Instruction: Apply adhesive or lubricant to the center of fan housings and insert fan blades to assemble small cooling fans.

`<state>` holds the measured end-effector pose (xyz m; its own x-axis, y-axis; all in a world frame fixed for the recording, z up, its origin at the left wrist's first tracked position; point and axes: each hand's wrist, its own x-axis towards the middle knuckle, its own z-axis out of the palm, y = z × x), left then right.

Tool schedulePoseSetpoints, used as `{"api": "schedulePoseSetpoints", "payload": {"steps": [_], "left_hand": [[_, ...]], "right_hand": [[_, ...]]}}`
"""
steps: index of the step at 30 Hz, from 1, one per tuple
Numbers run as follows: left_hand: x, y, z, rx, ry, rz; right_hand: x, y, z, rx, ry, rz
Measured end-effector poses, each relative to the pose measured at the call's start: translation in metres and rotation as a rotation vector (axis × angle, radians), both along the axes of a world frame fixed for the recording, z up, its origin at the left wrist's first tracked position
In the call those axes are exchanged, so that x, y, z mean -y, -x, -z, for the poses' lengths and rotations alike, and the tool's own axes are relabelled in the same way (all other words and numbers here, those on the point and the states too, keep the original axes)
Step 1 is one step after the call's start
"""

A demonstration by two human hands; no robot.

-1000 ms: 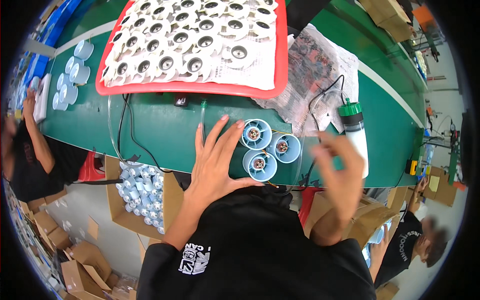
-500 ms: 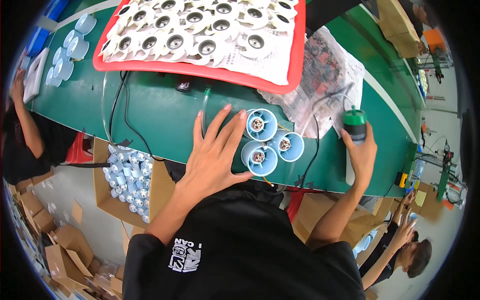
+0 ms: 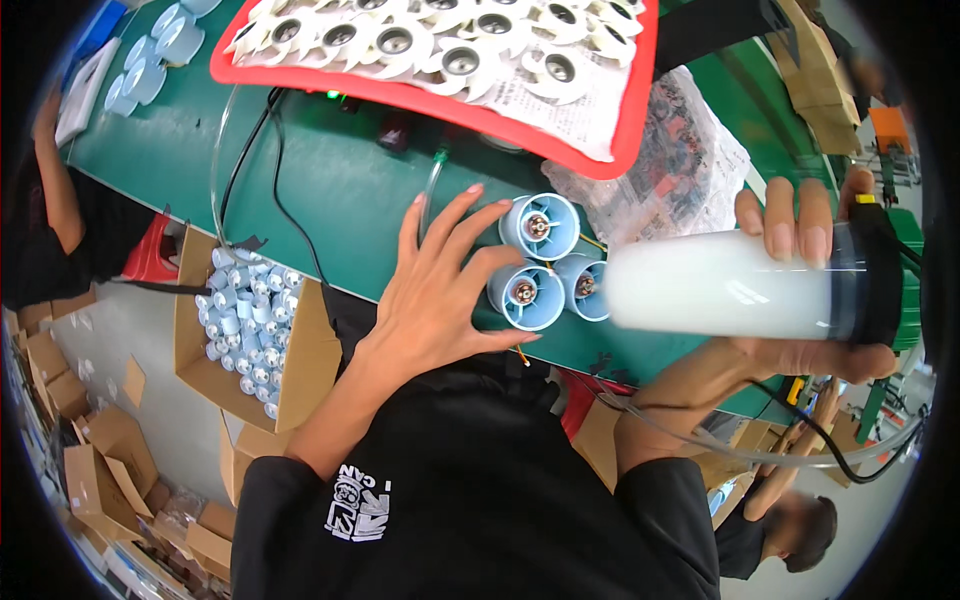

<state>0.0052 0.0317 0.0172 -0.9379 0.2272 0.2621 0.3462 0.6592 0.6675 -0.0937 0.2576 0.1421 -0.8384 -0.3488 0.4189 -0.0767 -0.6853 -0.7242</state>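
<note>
Left fingers [image 3: 447,222] spread at cups [image 3: 547,306], right fingers [image 3: 782,222] clasping bottle [image 3: 715,287], red tray [image 3: 640,90] (top cropped)

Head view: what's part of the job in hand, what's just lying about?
In use, it seems:
white cylinder with a green end, gripped by the right hand
three light-blue cups, left hand spread at their rims

Apparently lying about:
red tray of white fan wheels
cardboard box of blue parts
crumpled sheet
</note>
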Motion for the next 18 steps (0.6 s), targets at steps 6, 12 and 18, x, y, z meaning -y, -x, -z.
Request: {"api": "schedulePoseSetpoints", "payload": {"steps": [6,12,18], "left_hand": [[-0.004,0.000,0.004,-0.007,0.012,-0.014],[-0.001,0.000,0.006,-0.030,0.000,-0.014],[-0.002,0.000,0.005,-0.033,0.003,-0.019]], "right_hand": [[0.013,0.013,0.032,-0.024,0.114,-0.155],[0.017,0.012,0.050,0.001,0.145,-0.115],[0.022,0.007,0.052,-0.038,0.130,-0.092]]}}
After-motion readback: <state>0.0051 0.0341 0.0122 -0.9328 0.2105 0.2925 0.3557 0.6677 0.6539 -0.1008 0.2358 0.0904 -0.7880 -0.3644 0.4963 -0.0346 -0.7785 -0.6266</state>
